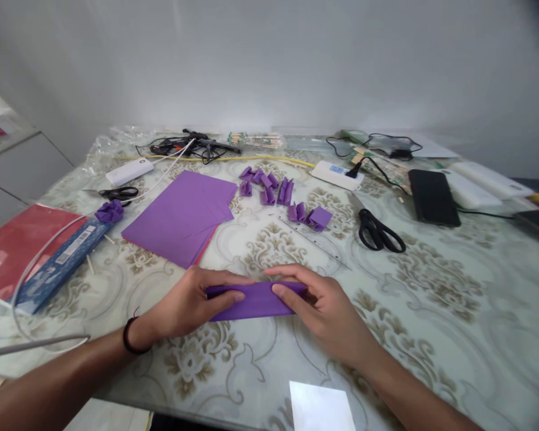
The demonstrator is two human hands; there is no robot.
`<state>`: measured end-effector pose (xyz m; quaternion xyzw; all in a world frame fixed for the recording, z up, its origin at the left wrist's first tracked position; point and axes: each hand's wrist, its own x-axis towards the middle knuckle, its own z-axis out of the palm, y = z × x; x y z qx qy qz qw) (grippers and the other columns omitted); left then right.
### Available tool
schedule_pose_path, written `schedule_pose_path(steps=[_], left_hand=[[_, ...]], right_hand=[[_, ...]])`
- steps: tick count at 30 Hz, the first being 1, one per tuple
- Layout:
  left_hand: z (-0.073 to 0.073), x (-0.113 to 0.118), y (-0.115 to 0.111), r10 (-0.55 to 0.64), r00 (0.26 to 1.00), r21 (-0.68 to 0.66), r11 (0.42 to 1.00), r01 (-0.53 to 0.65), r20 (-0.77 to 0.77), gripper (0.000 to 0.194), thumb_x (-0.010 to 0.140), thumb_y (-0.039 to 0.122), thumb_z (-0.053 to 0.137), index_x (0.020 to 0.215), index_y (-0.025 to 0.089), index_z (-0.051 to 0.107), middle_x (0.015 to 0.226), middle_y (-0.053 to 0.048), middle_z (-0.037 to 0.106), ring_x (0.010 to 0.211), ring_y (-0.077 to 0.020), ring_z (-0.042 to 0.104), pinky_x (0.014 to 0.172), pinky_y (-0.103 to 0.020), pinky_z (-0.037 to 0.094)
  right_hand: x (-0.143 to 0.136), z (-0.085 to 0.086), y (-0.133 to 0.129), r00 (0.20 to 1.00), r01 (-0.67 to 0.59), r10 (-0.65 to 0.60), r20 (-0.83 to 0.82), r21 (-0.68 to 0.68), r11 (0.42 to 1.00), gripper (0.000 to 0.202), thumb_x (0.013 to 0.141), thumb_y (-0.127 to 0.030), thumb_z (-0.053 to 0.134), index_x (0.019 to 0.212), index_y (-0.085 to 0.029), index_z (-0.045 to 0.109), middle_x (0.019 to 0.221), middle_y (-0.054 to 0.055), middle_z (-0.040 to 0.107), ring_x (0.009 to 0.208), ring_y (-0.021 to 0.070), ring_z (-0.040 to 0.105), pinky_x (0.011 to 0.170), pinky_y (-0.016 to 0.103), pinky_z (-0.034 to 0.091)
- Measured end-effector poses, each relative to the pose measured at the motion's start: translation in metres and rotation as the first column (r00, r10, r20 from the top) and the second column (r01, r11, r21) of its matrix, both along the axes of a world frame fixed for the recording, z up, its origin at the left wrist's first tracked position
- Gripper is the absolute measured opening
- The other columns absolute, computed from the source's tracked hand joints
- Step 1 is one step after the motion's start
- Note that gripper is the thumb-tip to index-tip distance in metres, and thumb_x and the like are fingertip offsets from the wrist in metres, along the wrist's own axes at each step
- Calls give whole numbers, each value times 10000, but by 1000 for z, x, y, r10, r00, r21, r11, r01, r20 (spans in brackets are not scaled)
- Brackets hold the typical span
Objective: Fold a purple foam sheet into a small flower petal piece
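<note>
While the floral-covered bench spread out in front of me, a fanned stack of purple paper sheets lay on it toward my left, and beyond that, farther left, a clear-wrapped red packet with a blue band. Next in size came the folded purple strip, which I held between my left hand and right hand, toward the near side of the bench. Black-handled scissors lay past my right hand, untouched, and small folded purple pieces sat scattered beyond the strip, just right of the stack.

I judged that folding was the step in hand: the paper was doubled into something long and narrow, its crease perhaps not fully set. The next move seemed to call for even pressure along the length, edges lined up, lest a layer slip and the fold come out crooked.

My left fingers were clamped on the strip's left end, thumb flat against the near face, forefinger along the top edge. My right thumb pressed the other end; that forefinger reached above the upper edge, seemingly off the paper. The remaining right fingers curled behind, partly hidden, so I could not tell how firmly they gripped.
</note>
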<state>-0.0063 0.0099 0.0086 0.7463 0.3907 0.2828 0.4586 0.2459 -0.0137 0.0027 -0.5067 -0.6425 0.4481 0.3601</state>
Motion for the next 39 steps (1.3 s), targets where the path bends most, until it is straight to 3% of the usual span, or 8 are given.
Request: schedule_pose_path(steps=[9,12,16,19,27,30,34,39], left_hand=[[-4,-1,1,55,998,77,995,-56,12,244,985,226,720,1196,274,831,1123,6,853,982,-196,832,915,-239,655],[-6,-1,1,98,995,107,989,-100,21,240,987,224,718,1189,280,834,1133,7,849,989,-192,832,918,-233,658],[-10,-2,0,171,984,198,964,-176,39,252,996,229,711,1210,303,823,1189,9,832,1036,-190,823,950,-237,651],[-11,-2,-1,184,982,240,952,-191,51,254,991,216,717,1205,300,825,1167,9,838,1006,-179,830,941,-222,652],[-7,0,0,191,981,224,955,-194,36,236,976,224,734,1182,276,835,1154,-3,842,996,-189,832,935,-223,655],[-7,0,1,201,979,202,958,-205,40,222,973,228,735,1162,265,843,1151,-9,842,995,-202,833,919,-235,663],[-8,0,1,207,977,206,955,-212,48,223,979,237,730,1170,270,840,1159,-7,840,1004,-209,831,916,-250,667],[-10,0,1,249,967,264,930,-255,59,238,978,205,722,1175,274,836,1145,-6,844,979,-213,834,904,-275,671]], right_hand=[[1,3,-1,999,27,-28,-25,-17,999,200,1000,-397,627,1039,-250,758,863,28,770,731,192,700,616,277,504],[1,2,0,993,51,-56,-100,-56,997,200,989,-419,657,1036,-238,727,794,13,749,684,182,697,607,266,537],[1,-4,4,967,82,-109,-228,-127,989,328,986,-504,675,824,-219,660,669,5,730,615,171,703,629,267,593],[1,-6,4,964,89,-123,-236,-151,984,375,973,-533,689,776,-216,651,632,10,734,585,169,696,606,264,606],[-1,3,5,963,102,-124,-239,-105,989,375,934,-525,728,746,-216,628,671,-2,689,566,154,663,570,266,629],[-1,1,5,959,100,-123,-257,-98,990,319,949,-510,715,854,-209,671,704,-1,681,595,160,662,573,277,638],[-3,-2,4,929,147,-166,-330,-82,986,372,956,-458,731,1237,-254,599,793,-14,698,637,168,665,545,279,643],[-3,-4,4,920,166,-186,-346,-87,982,298,935,-464,764,1045,-268,569,895,17,722,715,202,747,542,288,640]])
